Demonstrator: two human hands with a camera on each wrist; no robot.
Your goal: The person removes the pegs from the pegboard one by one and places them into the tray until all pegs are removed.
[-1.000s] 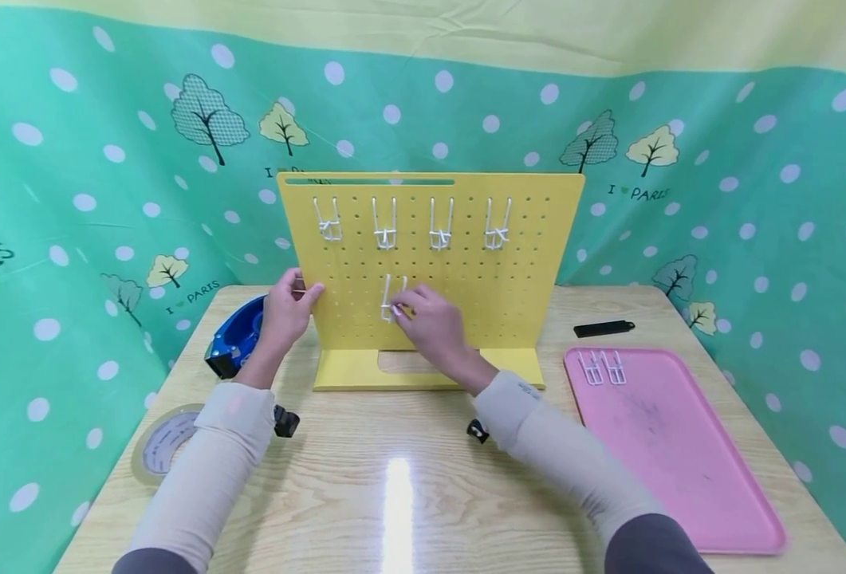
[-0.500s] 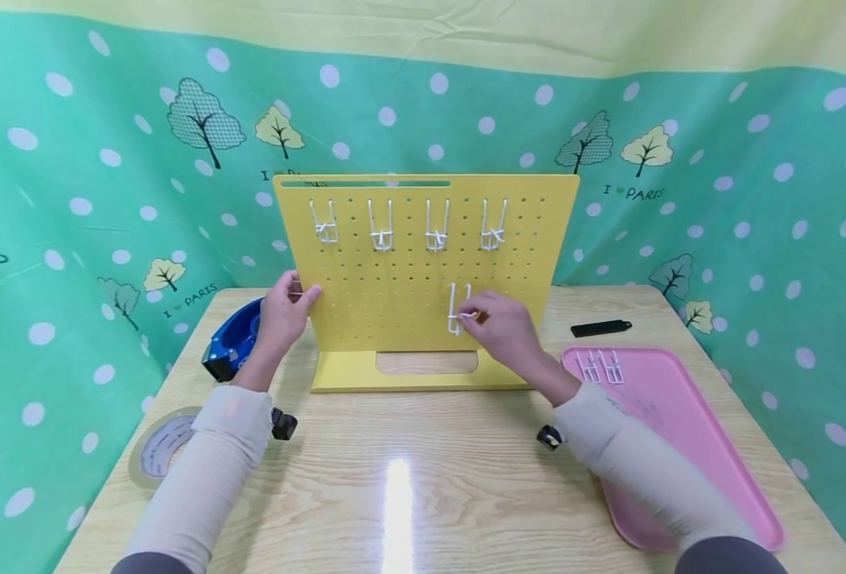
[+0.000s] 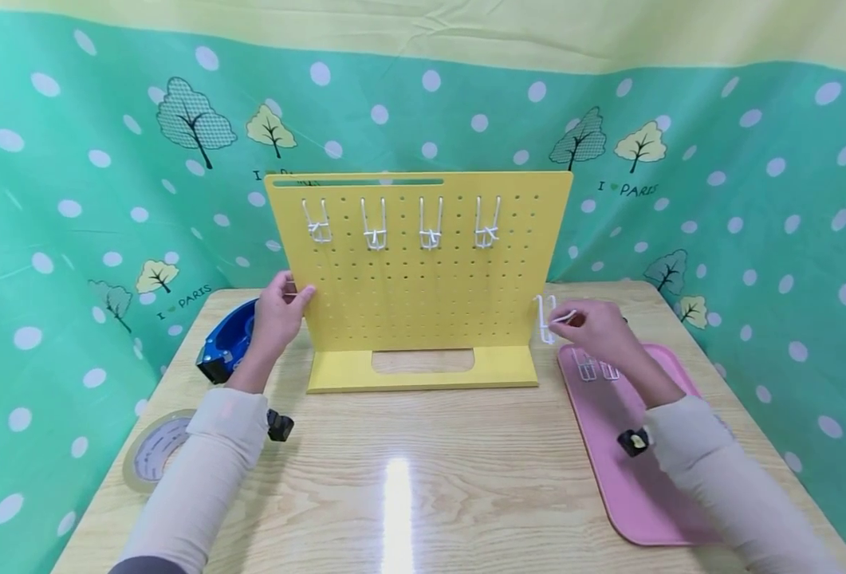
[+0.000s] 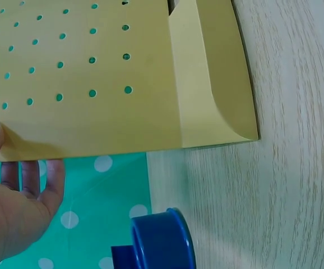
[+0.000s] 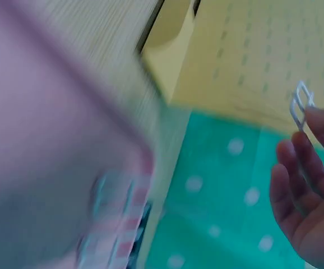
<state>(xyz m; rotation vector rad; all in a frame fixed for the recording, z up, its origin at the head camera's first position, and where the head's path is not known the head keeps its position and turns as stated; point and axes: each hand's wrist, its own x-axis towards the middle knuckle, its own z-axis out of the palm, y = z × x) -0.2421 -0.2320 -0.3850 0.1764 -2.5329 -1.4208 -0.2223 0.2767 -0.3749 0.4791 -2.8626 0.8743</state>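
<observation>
Where right fingers (image 5: 312,159) pinch, white hook (image 3: 546,325) protrudes.

Curtained workspace: polka-dot cloth (image 3: 458,96), wooden table (image 3: 480,462)

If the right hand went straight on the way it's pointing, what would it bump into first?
Probably the yellow pegboard, near its right edge; the white hook pinched in the right hand would touch first. Depth is unclear, so it might pass in front instead.
</observation>
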